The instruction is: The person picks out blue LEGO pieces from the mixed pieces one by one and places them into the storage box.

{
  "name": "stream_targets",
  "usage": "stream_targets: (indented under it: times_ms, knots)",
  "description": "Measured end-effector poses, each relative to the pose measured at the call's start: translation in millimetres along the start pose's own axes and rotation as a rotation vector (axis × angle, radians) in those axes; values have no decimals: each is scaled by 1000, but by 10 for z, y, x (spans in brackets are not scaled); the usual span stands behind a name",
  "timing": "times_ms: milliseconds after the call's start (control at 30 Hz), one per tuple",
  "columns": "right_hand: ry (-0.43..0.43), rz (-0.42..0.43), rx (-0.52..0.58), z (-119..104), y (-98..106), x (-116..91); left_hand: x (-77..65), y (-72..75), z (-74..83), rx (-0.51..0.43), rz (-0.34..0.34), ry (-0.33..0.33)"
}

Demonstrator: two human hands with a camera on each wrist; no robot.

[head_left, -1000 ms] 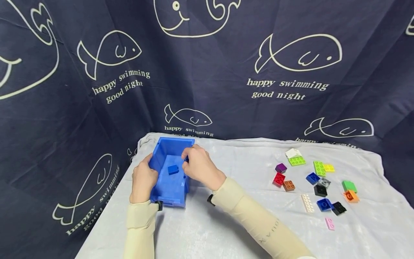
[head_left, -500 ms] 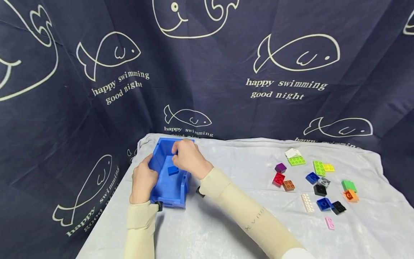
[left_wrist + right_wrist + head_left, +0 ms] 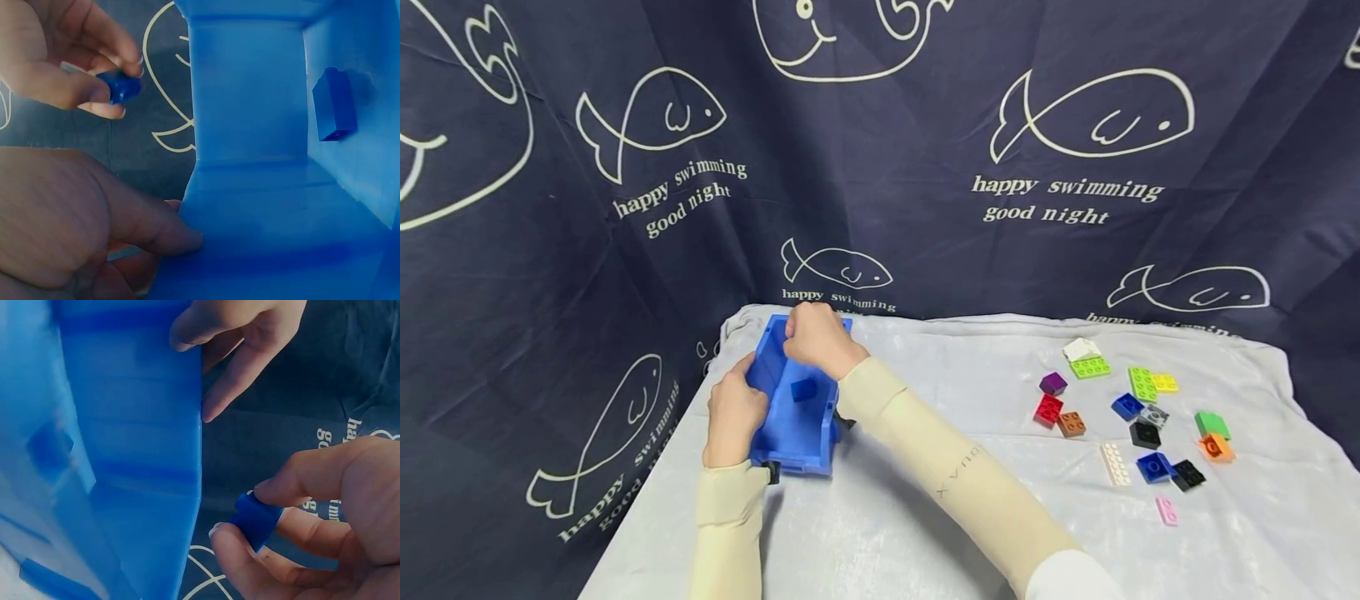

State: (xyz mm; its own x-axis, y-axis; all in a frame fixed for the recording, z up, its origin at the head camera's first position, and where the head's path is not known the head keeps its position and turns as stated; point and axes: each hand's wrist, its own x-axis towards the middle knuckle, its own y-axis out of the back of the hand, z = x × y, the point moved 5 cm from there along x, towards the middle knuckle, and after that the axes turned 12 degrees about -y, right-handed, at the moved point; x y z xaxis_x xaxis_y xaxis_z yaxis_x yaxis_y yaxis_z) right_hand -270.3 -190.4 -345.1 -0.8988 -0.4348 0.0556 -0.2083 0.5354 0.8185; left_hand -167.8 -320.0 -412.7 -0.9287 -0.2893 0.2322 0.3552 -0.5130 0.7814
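My left hand (image 3: pixel 733 412) grips the left wall of a blue plastic bin (image 3: pixel 792 433), thumb inside and fingers outside. Over the bin's far end is my right hand (image 3: pixel 822 337). Between thumb and fingertips it pinches a small blue toy brick (image 3: pixel 257 519), seen in both wrist views but hidden behind the hand in the head view. The left wrist view places this pinched brick above the rim, outside the opening. A second blue brick (image 3: pixel 335 106) lies on the bin floor.
Loose toy bricks are spread over the right of the white cloth: purple (image 3: pixel 1053 383), red (image 3: pixel 1048 410), brown (image 3: pixel 1072 423), white (image 3: pixel 1116 464), pink (image 3: pixel 1166 511), orange (image 3: pixel 1217 447) and several others. A dark fish-print curtain (image 3: pixel 925 250) hangs behind the table.
My right hand has moved left and farther back, from the bin's right wall to over its far end. The left hand, the bin and the brick inside have stayed put.
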Motion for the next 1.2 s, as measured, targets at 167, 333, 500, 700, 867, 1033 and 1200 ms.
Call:
stream_targets:
  times_ms: [167, 333, 500, 700, 867, 1033, 1200]
  knots:
    - [-37, -18, -55, -2, -64, 69, -10, -3, 0, -8, -4, -4]
    - [-78, -72, -41, -15, -214, 97, -24, 15, -8, -8, -5, -5]
    - [-133, -115, -25, 26, -336, 113, -39, 13, -8, -8, -8, -5]
    - [-168, -120, -52, 58, -364, 128, -42, 20, -12, -12, 8, -8]
    - [-162, -119, -78, 43, -342, 133, -26, 23, -9, -11, 6, -5]
    - [-163, -143, -90, 19, -341, 156, -21, 17, 10, -15, 2, -5]
    - [-170, -165, -113, -7, -351, 169, -29, 26, 18, -19, 1, -10]
